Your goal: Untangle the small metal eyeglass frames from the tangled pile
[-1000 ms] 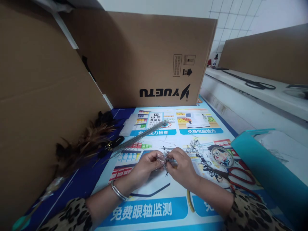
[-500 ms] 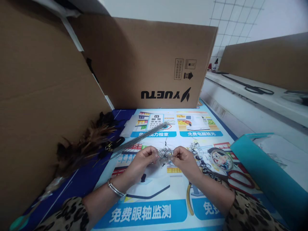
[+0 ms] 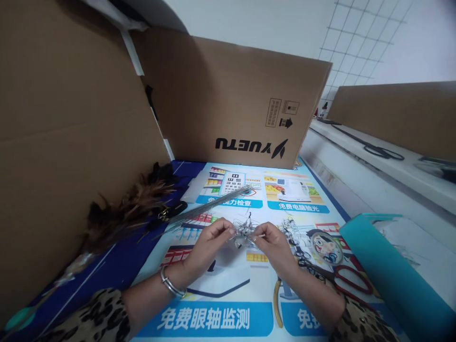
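- Just above the poster (image 3: 213, 323) on the tabletop, a small wire tangle (image 3: 244, 232) hangs between both hands.
- The left hand (image 3: 210, 240) pinches its left end, fingers closed on it.
- The right hand (image 3: 274, 242) grips the right end likewise.
- Red scissors (image 3: 351, 280) lie near the right wrist.

The poster (image 3: 228, 280) is white with bright blue banners, white lettering, and cartoon panels in yellow, red and green; its left edge is dark blue with thin white lines. On the poster, the wire tangle (image 3: 244, 232) pinched between the left hand (image 3: 210, 240) and right hand (image 3: 274, 244) is silvery; the bangle (image 3: 169, 283) is silver; the sleeves (image 3: 103, 318) are leopard-print, tan with black spots. Left of the poster, the feather duster (image 3: 128, 209) is brown and black; behind the poster, the cardboard box (image 3: 228, 95) is plain brown with black print; at the poster's right, the scissors (image 3: 351, 280) have red handles and the folder (image 3: 384, 266) is teal.
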The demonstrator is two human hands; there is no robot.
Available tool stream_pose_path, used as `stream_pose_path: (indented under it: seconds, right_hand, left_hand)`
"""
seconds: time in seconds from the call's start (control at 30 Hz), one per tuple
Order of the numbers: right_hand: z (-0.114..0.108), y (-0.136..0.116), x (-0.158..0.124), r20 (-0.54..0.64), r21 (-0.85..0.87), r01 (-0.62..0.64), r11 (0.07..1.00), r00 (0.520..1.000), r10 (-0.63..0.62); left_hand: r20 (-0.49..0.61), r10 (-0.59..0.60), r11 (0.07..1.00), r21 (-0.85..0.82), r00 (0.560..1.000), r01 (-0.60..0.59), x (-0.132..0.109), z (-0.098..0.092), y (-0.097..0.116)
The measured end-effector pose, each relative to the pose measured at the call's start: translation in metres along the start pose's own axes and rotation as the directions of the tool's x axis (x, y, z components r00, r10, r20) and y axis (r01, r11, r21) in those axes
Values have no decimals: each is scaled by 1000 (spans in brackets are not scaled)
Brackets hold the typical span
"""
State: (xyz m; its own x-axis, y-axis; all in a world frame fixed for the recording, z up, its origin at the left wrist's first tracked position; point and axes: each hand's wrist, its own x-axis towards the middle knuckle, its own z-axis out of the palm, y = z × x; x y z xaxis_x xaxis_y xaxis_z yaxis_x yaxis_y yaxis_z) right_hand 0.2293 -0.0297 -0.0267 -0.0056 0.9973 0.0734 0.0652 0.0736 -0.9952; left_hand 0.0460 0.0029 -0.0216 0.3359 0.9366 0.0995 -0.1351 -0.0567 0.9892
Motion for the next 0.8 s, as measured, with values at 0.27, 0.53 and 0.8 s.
stream_pose_path:
  seconds: [0.27,0.53,0.8]
  right_hand:
    - [-3,-5,2,-21,33,4,999,1000,-3]
    - [-3,-8,2,9,104,-34,994,999,33]
    - [-3,-10,-1,3,-180,69,981,998,-69]
  left_hand:
    - [-5,85,995,-60,996,-85,3,-3,0]
    - [46,142,990,5,989,-142,-2,-3,8]
    - [11,203,970,133,979,-203,-5,1,8]
